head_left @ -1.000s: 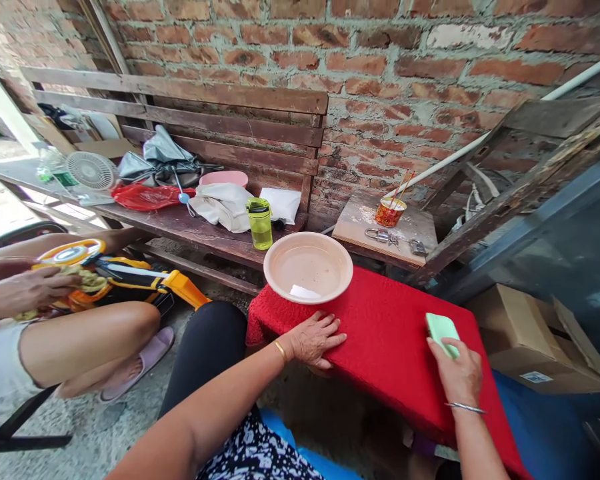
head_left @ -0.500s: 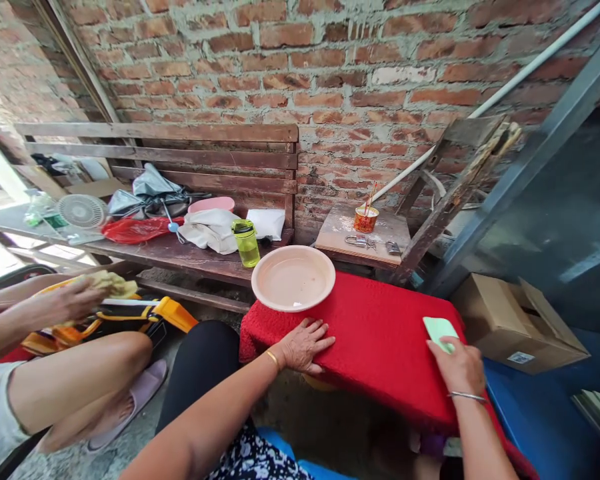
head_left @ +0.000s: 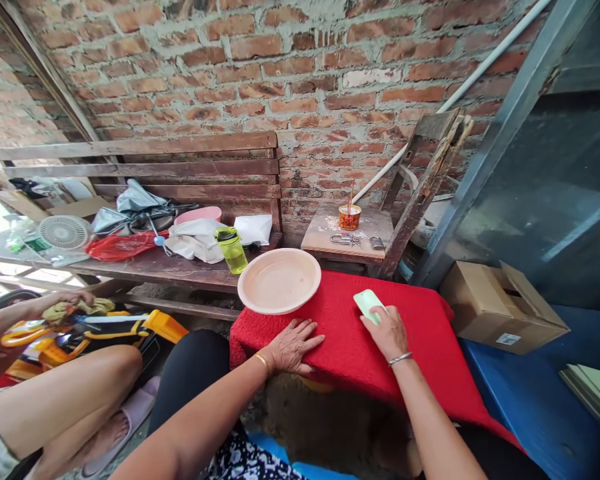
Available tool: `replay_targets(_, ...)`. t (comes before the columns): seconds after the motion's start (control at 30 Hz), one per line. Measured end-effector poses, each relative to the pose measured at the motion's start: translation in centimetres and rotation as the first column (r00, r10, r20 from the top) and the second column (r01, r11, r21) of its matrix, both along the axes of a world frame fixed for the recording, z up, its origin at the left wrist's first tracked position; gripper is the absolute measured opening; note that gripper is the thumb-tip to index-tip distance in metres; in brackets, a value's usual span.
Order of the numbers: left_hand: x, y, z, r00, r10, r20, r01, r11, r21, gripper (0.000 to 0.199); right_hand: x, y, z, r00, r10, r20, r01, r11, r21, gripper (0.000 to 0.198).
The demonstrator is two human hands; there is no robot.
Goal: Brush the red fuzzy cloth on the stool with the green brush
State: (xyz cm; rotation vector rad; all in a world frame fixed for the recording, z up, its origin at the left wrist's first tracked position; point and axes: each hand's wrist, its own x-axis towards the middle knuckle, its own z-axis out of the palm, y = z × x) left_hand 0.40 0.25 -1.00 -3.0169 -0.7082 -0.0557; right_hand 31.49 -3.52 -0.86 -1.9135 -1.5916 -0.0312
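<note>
A red cloth (head_left: 340, 333) covers the low table in front of me. My left hand (head_left: 291, 348) lies flat on its near left part, fingers spread and nothing in them. In my right hand (head_left: 391, 333) is a pale green flat piece (head_left: 368, 305) with rounded corners, held against or just over the middle of the cloth. Its underside is hidden, and I cannot make out its exact kind. A pale pink basin (head_left: 280, 309), seemingly with water in it, stands on the table's far left corner, beyond my left hand.
Behind the basin, a wooden bench (head_left: 200, 272) carries a green bottle (head_left: 231, 250), a fan (head_left: 65, 231) and bags. A small wooden stand (head_left: 325, 227) holds a cup (head_left: 349, 217) and padlocks. A cardboard box (head_left: 495, 310) sits at right. Another person's hand (head_left: 65, 301) grips a yellowish cloth at left.
My right hand has moved left across the red cloth with the pale green piece. My left hand stays flat in place. The other person's hand has shifted left, and the view has turned slightly right.
</note>
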Motion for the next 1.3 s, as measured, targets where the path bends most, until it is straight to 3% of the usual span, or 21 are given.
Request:
replay_targets(0.13,0.0,0.0,0.2,0.999,0.002,-0.033,-0.003,1.000,-0.015,0.086,0.2,0.9,-0.1,0.997,0.001,0.072,0.004,0.997,-0.078,0.021)
replay_targets(0.23,0.0,0.0,0.3,0.999,0.005,-0.045,-0.006,1.000,-0.025,0.085,4.8,-0.5,-0.4,0.977,-0.200,0.075,0.208,0.971,-0.117,0.028)
replay_targets(0.3,0.0,0.0,0.2,0.999,0.005,-0.041,-0.006,1.000,-0.026,0.085,8.7,-2.2,-0.5,0.910,-0.411,0.049,0.413,0.897,-0.155,0.036)
replay_targets(0.37,0.0,0.0,0.0,0.999,0.002,-0.033,-0.002,1.000,-0.026,0.086,11.9,-3.9,-0.4,0.792,-0.610,0.004,0.600,0.778,-0.187,0.044)
replay_targets(0.43,0.0,0.1,-0.3,1.000,-0.003,-0.024,0.003,1.000,-0.022,0.086,13.4,-4.9,-0.2,0.699,-0.713,-0.045,0.695,0.693,-0.190,0.048)
replay_targets(0.5,-0.1,0.1,-0.5,1.000,-0.008,-0.019,0.007,1.000,-0.017,0.086,13.0,-4.8,0.1,0.711,-0.698,-0.086,0.685,0.715,-0.142,0.049)
replay_targets(0.67,-0.2,0.1,-0.5,0.999,-0.001,-0.046,-0.001,1.000,-0.025,0.087,6.6,-0.4,0.2,0.945,-0.322,-0.059,0.321,0.947,-0.021,0.039)
replay_targets(0.77,-0.3,0.2,-0.4,0.998,0.004,-0.070,-0.007,0.999,-0.039,0.088,3.4,2.0,0.0,0.986,-0.162,-0.039,0.159,0.985,-0.071,0.033)
replay_targets(0.87,-0.4,0.2,-0.5,0.997,0.001,-0.082,-0.005,0.999,-0.050,0.088,3.2,2.8,0.0,0.989,-0.147,-0.035,0.142,0.984,-0.112,0.029)
replay_targets(0.97,-0.5,0.3,-0.8,0.997,-0.001,-0.075,-0.003,0.999,-0.051,0.087,6.3,1.9,0.1,0.968,-0.248,-0.027,0.241,0.958,-0.157,0.034)
replay_targets(1.03,-0.5,0.4,-1.0,0.997,0.000,-0.072,-0.003,0.999,-0.048,0.087,9.4,0.6,0.1,0.911,-0.411,-0.039,0.395,0.895,-0.204,0.042)
replay_targets(1.1,-0.4,0.4,-1.0,0.998,0.000,-0.071,-0.003,0.999,-0.044,0.087,12.2,-1.0,-0.1,0.813,-0.579,-0.067,0.549,0.800,-0.242,0.048)
replay_targets(1.17,-0.4,0.4,-0.9,0.998,-0.002,-0.066,-0.001,0.999,-0.038,0.087,14.2,-2.6,-0.5,0.737,-0.669,-0.101,0.633,0.735,-0.244,0.051)
replay_targets(1.23,-0.2,0.4,-0.7,0.998,-0.003,-0.060,0.001,0.999,-0.032,0.087,14.8,-3.9,-0.8,0.720,-0.682,-0.129,0.648,0.727,-0.225,0.052)
replay_targets(1.3,-0.1,0.3,-0.5,0.998,-0.005,-0.056,0.004,1.000,-0.026,0.087,13.9,-4.7,-1.0,0.758,-0.636,-0.149,0.608,0.770,-0.193,0.054)
